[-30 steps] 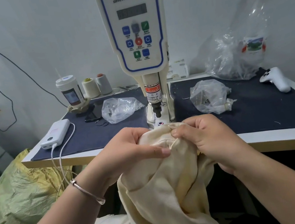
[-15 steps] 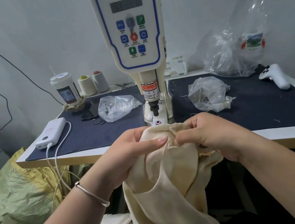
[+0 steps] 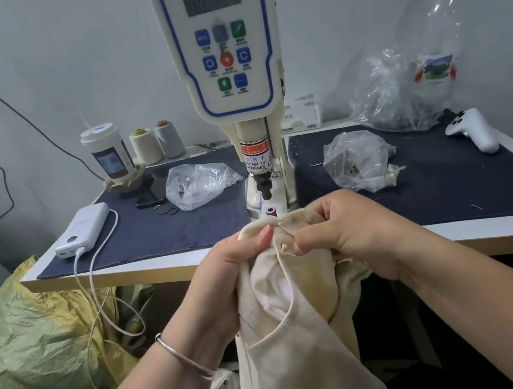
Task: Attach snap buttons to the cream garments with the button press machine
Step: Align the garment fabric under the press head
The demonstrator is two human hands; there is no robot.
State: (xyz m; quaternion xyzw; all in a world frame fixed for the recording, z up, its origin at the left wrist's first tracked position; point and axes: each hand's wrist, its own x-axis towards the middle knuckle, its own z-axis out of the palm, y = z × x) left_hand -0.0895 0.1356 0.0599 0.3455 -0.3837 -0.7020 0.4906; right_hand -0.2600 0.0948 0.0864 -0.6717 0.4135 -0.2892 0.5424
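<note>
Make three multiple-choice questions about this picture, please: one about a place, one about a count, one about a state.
1. Where does the white power bank lie?
A. left of the machine
B. right of it
C. on the floor

2. How many thread cones stand by the wall?
A. one
B. two
C. four

3. How is the cream fabric garment held?
A. by no hand
B. by one hand
C. by both hands

Answers: 1 A, it lies on the dark mat left of the white button press machine. 2 B, a cream thread cone and a grey thread cone. 3 C, left hand and right hand pinch its edge.
</note>
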